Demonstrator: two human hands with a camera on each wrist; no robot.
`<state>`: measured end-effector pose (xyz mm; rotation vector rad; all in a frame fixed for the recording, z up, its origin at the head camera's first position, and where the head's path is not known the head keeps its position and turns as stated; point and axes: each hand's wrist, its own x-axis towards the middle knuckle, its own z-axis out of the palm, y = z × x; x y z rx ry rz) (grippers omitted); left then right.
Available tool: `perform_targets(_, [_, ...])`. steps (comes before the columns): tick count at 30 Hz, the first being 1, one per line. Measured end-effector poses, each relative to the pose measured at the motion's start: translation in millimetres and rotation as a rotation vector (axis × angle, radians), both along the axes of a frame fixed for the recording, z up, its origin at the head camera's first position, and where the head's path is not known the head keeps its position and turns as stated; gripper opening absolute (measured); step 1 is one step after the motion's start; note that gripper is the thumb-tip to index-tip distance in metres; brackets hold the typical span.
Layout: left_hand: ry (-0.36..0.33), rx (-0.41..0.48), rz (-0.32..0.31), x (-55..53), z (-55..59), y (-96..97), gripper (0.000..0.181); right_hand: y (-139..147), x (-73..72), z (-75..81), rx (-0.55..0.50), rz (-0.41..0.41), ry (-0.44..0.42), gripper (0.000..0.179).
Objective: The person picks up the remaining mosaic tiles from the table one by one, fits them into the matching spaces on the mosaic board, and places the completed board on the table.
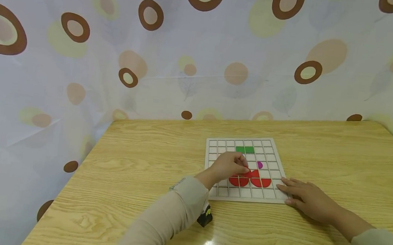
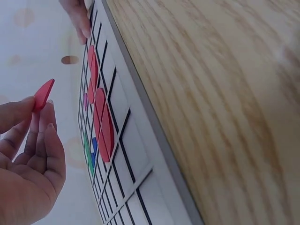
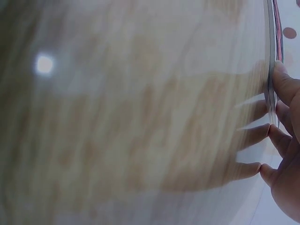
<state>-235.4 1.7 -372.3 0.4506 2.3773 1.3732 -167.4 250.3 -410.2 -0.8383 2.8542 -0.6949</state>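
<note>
A white board (image 1: 256, 193) with a raised dark grid lies flat on the table. My left hand (image 1: 226, 165) is over its middle, pinching a thin red curved-edged piece (image 2: 44, 95) between thumb and fingertip. Below that hand, rounded red pieces (image 1: 238, 181) fill cells in the lower part of the grid, with more red pieces (image 1: 261, 182) just right of them. Fingertips of my right hand (image 1: 311, 198) touch the board's right edge, fingers spread and fairly straight, the palm low beside it.
Green pieces (image 1: 245, 149) sit near the board's far side, and a small purple piece (image 1: 260, 165) right of the left hand. A blue piece (image 2: 95, 144) shows in the left wrist view. The wooden table (image 1: 123, 178) meets a patterned cloth (image 1: 171, 88) behind.
</note>
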Motion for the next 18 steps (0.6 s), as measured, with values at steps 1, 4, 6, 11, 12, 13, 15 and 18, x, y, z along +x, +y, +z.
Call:
perform_targets(1, [-0.006,0.008,0.0,-0.4,-0.6,2.6,0.006,-0.1,-0.2,0.0,0.002,0.0,0.0,0.046])
perform_targets(4, [-0.003,0.003,-0.003,-1.8,-2.4,9.8,0.006,-0.8,-0.5,0.0,0.004,-0.001,0.007,0.045])
perform_targets(6, [0.012,-0.023,-0.006,-3.4,-4.1,14.3,0.004,-1.5,-0.2,0.0,-0.001,-0.002,0.015,0.044])
perform_targets(11, [0.017,-0.043,-0.021,-7.7,-7.1,24.9,0.004,-2.0,1.3,0.5,-0.018,0.011,0.039,0.043])
perform_targets(12, [0.018,-0.043,-0.024,-8.7,-7.5,26.9,0.004,-2.0,1.5,0.6,-0.019,0.013,0.042,0.044])
perform_targets(13, [0.023,-0.042,-0.028,-9.6,-8.0,29.0,0.004,-1.8,1.6,0.7,-0.018,0.016,0.043,0.044])
perform_targets(15, [0.037,-0.055,-0.034,-11.2,-8.6,33.2,0.004,-1.7,1.8,0.9,-0.015,0.012,0.046,0.044])
perform_targets(18, [0.059,-0.087,-0.032,-13.3,-10.3,39.0,0.004,-1.4,1.7,0.9,-0.007,0.01,0.046,0.044])
